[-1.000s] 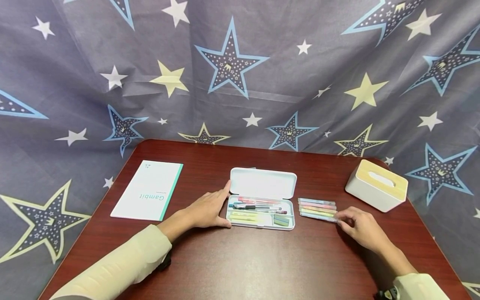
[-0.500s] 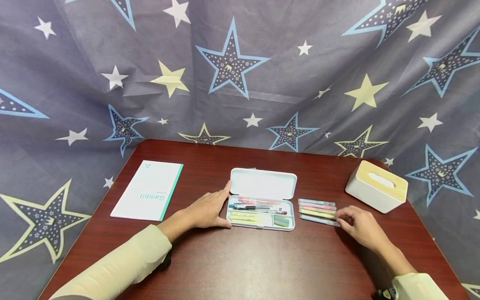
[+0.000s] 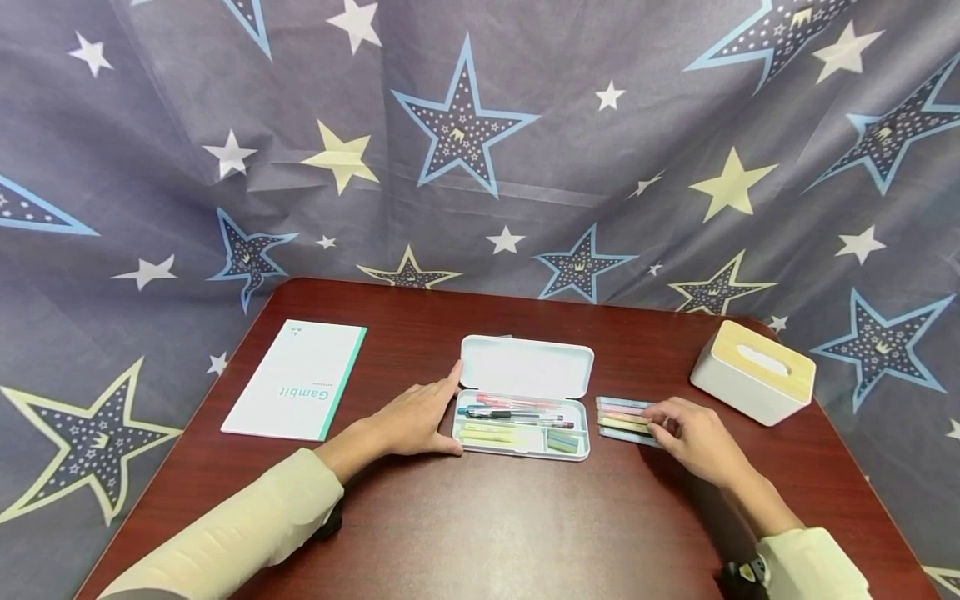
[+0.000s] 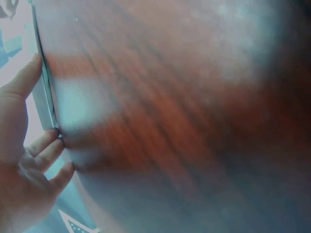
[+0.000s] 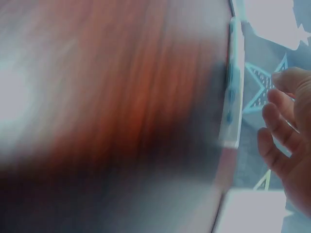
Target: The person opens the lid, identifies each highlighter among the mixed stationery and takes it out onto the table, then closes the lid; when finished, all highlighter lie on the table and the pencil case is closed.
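Note:
A pale pencil case (image 3: pixel 525 367) lies with its lid raised at the table's middle, holding several pens (image 3: pixel 517 414), yellow sticks (image 3: pixel 487 433) and a green-blue eraser-like block (image 3: pixel 562 441). Against its left side rests my left hand (image 3: pixel 416 417), thumb and fingers spread; in the left wrist view the fingertips touch the case's edge. To the case's right, several slim coloured pens (image 3: pixel 618 421) lie side by side. My right hand (image 3: pixel 697 437) is over their right ends, fingers loosely bent and hiding those ends. In the right wrist view, nothing shows between its fingers (image 5: pixel 279 121).
A white notebook (image 3: pixel 296 379) with a green spine lies at the left of the brown table (image 3: pixel 510 525). A white tissue box (image 3: pixel 753 375) with a wooden top stands at the back right. Behind the table hangs a star-patterned curtain (image 3: pixel 300 100).
The nearest blue pen shifted slightly right and apart from the others. My right hand then moved left and away from me, over the pens. The left hand stays against the case.

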Action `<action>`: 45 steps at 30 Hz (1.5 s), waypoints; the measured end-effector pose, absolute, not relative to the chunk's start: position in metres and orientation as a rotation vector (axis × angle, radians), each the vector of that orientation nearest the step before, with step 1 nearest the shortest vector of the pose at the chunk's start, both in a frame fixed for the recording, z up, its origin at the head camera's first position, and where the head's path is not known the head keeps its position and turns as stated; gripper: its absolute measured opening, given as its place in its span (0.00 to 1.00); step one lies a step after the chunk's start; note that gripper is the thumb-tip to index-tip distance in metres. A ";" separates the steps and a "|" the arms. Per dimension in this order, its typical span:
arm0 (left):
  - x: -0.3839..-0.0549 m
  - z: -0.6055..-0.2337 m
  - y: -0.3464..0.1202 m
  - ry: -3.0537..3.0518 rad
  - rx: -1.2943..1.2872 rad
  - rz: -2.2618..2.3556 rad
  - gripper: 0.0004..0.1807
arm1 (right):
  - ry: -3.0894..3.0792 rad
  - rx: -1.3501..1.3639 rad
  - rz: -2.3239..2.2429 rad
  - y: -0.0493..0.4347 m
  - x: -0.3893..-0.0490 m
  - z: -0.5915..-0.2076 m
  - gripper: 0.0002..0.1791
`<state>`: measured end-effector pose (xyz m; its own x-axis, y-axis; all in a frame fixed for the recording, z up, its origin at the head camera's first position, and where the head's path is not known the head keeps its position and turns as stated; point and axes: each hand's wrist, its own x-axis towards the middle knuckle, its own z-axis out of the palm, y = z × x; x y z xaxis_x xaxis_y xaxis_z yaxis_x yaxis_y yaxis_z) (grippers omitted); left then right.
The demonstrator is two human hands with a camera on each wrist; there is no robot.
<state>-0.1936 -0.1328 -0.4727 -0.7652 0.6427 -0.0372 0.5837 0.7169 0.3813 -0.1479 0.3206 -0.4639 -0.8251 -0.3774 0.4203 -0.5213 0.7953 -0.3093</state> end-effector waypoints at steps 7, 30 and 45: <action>-0.193 -0.473 -0.133 2.751 0.991 0.524 0.71 | -2.714 0.736 0.627 0.293 -0.155 -0.463 0.12; -0.193 -0.470 -0.132 2.744 0.985 0.525 0.71 | -2.762 1.099 0.615 0.210 -0.157 -0.463 0.09; -0.193 -0.469 -0.133 2.741 0.993 0.520 0.71 | -2.775 1.218 0.493 0.187 -0.156 -0.460 0.09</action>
